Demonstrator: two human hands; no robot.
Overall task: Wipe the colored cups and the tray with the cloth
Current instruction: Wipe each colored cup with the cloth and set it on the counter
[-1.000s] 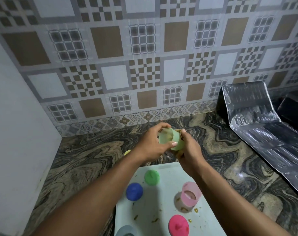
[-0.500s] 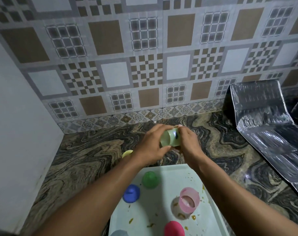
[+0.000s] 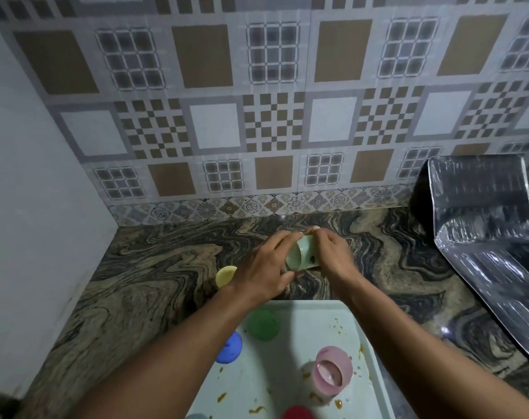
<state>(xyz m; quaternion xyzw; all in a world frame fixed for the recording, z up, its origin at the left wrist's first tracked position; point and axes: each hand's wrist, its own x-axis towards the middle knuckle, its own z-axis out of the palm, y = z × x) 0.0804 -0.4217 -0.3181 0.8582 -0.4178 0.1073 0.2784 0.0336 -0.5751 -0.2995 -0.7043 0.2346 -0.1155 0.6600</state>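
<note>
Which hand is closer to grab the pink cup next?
Probably the right hand. The pink cup sits on the right side of the tray, next to the right forearm; the left hand is farther across. Both hold the pale green cup now.

A single wide-angle camera rides on the person's head, looking forward and down from close range: the tray [image 3: 272, 373] sits near at 6 o'clock, the marbled tabletop [image 3: 166, 282] spreads beyond, and the tiled wall [image 3: 272, 116] fills 12 o'clock.
</note>
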